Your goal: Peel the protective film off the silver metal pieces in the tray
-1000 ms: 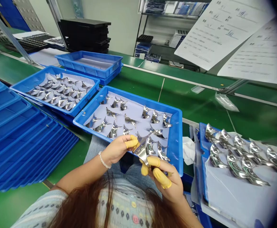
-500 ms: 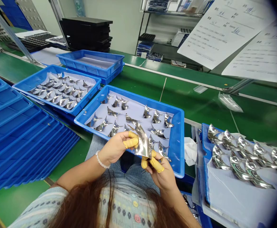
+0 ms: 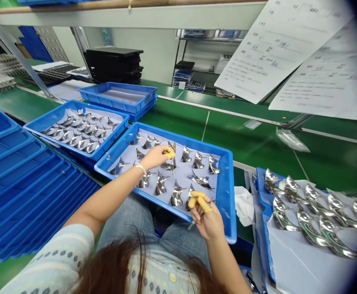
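Observation:
My left hand (image 3: 157, 155) reaches into the middle blue tray (image 3: 228, 192), which rests on my lap. Its yellow-capped fingertips pinch a shiny curved metal piece (image 3: 172, 147) at the back row, over the tray's white liner. Several like metal pieces (image 3: 176, 195) lie in rows around it. My right hand (image 3: 205, 215) hovers at the tray's near edge with its yellow-capped fingers curled. A thin stick-like object (image 3: 192, 223) pokes out below this hand; I cannot make out what it is.
A second tray of metal pieces (image 3: 74, 131) and a nearly bare blue tray (image 3: 119, 93) stand to the back left. Stacked blue trays (image 3: 19, 175) fill the left. A tray with larger metal pieces (image 3: 307, 208) sits at right, beside a white cloth (image 3: 242, 200). Paper sheets (image 3: 276, 45) hang above the green belt (image 3: 258, 141).
Both hands held one metal piece close to my body. My right hand has let go, and my left hand has carried the piece forward into the tray's back row.

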